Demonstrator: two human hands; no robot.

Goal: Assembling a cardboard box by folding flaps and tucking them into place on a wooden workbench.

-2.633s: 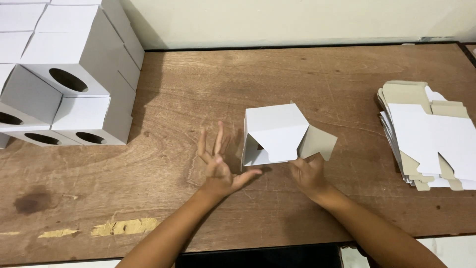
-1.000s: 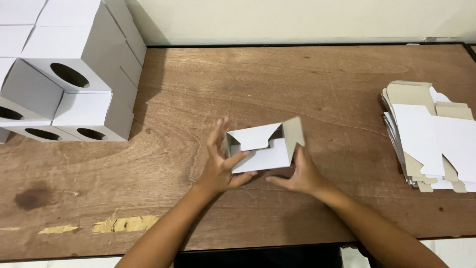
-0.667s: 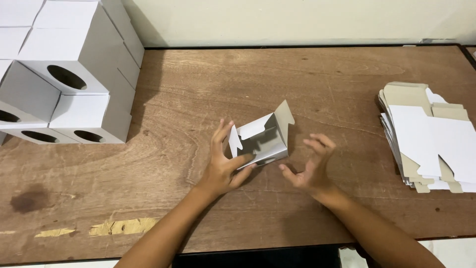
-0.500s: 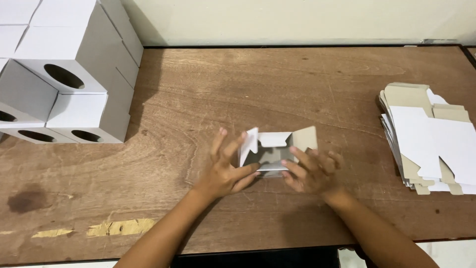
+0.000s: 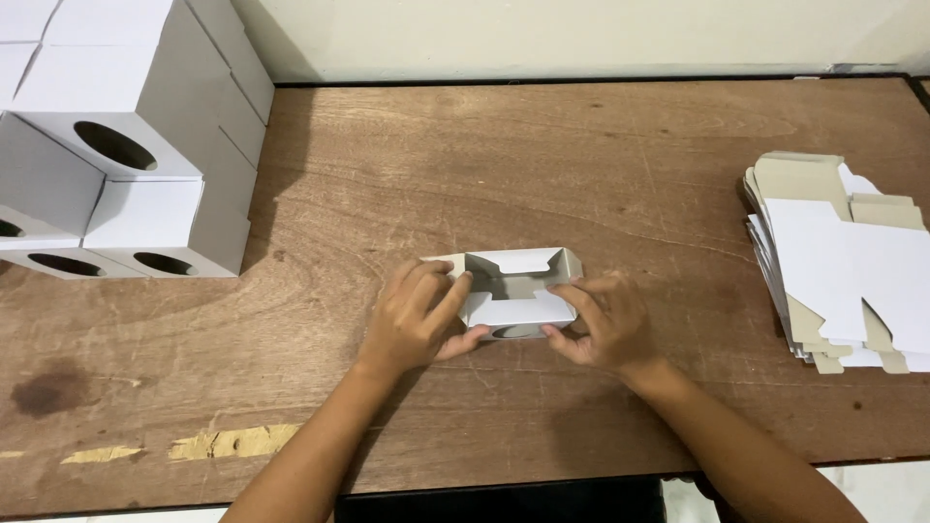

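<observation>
A small white cardboard box (image 5: 513,288), partly folded with its grey inside showing, rests on the brown wooden table (image 5: 504,165) near the front middle. My left hand (image 5: 418,320) grips its left end, fingers pressing a flap inward. My right hand (image 5: 603,322) holds the right end, thumb under the front edge and fingers on the top flap. A round cut-out shows at the box's lower front, partly hidden by my thumbs.
Several finished white boxes with round holes (image 5: 116,145) are stacked at the back left. A pile of flat unfolded box blanks (image 5: 843,261) lies at the right edge. A dark stain (image 5: 53,387) and chipped patches (image 5: 228,443) mark the table's front left.
The box was turned over and brought nearer to me. Both hands closed in on its ends, and the flaps that stood up are now folded inward.
</observation>
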